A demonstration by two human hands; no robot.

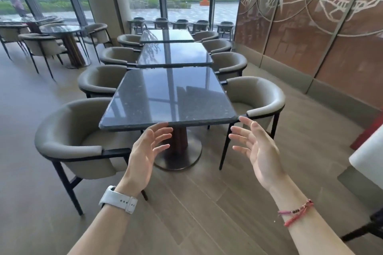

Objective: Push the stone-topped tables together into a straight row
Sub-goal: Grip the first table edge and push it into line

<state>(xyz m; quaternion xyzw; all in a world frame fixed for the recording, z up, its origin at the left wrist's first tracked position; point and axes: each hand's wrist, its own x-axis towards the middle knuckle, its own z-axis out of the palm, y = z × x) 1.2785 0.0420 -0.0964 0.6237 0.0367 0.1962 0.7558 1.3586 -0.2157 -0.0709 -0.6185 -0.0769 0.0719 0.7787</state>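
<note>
Three dark polished stone-topped tables stand in a line running away from me. The near table [165,97] rests on a round pedestal base. A narrow gap shows between it and the middle table [174,54]. The far table [166,35] sits close behind the middle one. My left hand [145,149], with a white watch on the wrist, hovers open just below the near table's front edge, fingers spread. My right hand [255,147], bracelets on its wrist, is open near the front right corner, touching nothing.
Grey tub chairs line both sides of the row, the nearest at left [76,138] and right [257,99]. A round table [66,31] with chairs stands at the far left. A patterned partition wall [310,27] runs along the right. Wood floor lies in front of me.
</note>
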